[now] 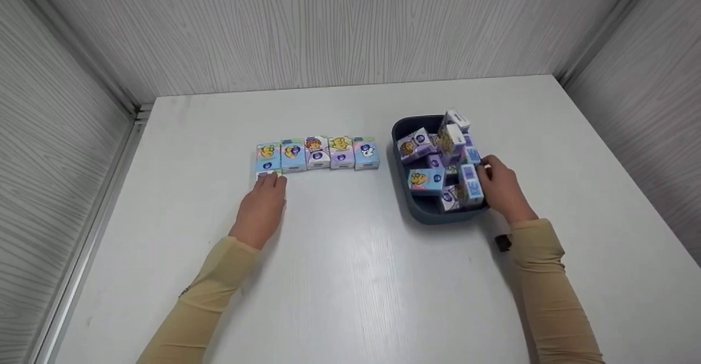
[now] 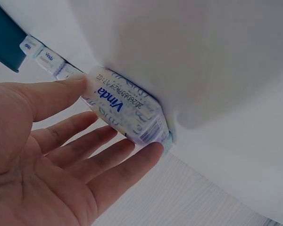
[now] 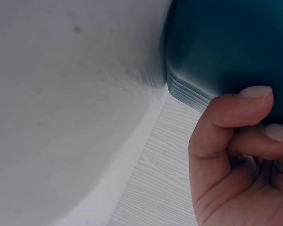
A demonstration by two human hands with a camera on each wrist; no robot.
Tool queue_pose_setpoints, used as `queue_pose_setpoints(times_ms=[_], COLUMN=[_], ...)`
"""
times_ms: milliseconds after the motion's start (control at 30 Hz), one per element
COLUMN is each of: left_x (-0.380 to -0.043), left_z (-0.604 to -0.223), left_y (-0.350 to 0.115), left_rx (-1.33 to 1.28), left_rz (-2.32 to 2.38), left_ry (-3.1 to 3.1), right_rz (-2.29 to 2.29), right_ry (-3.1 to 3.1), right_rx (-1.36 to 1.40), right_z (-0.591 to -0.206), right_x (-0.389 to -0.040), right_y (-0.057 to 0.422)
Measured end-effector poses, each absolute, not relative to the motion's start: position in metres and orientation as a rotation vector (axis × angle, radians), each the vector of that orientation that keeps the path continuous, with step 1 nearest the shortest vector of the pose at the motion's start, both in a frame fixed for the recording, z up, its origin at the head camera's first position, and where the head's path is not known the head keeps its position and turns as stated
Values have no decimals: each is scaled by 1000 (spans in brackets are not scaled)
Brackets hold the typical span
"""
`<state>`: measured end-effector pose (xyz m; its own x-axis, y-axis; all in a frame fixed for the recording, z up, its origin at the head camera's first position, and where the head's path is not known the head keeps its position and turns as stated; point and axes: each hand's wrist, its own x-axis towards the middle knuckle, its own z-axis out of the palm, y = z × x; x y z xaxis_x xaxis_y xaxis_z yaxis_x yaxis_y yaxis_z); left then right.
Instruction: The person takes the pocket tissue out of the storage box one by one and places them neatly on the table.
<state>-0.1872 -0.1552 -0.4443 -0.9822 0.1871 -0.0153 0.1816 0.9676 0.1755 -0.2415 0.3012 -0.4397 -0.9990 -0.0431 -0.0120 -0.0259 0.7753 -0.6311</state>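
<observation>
Head view, row of packs: 5 small packs (image 1: 317,153) lie side by side just beyond the left hand (image 1: 260,208), the line running toward the right hand (image 1: 503,186).
Bin: the dark blue bin (image 1: 432,217) stands against the right hand, on the side toward the left hand; loose packs (image 1: 426,180) are heaped inside, some tilted above the rim.
Left wrist view, 6th pack: the Vinda pack (image 2: 122,101) lies at the left fingertips, just on the near side of the row's left end.
Lining up: a light push from thumb and fingertips should square it to its neighbour; a hard squeeze could skew the row.
Left hand: fingers extended and spread, thumb over 1 end of the pack, fingertips along its side, touching without clenching.
Right wrist view, steadying: a firm but gentle hold on the rim seems best, as a tug could topple the heap beside that hand.
Right hand: fingers curled at the bin's rim, apparently gripping it; the thumb's place is unclear.
</observation>
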Motion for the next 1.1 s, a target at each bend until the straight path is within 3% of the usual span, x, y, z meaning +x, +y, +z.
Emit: queue_pose_setpoints(times_ms=[500,1100], left_x=[-184,-200], left_z=[-432,-411], left_y=[-123,-2], left_rx=[421,954], left_rz=[202,311], left_ry=[3111,3122], right_rz=[-1051,-1061], right_ry=[2914,2916], right_rx=[-72,-50], right_z=[-439,-440], right_x=[-240,-242], right_y=[303,304])
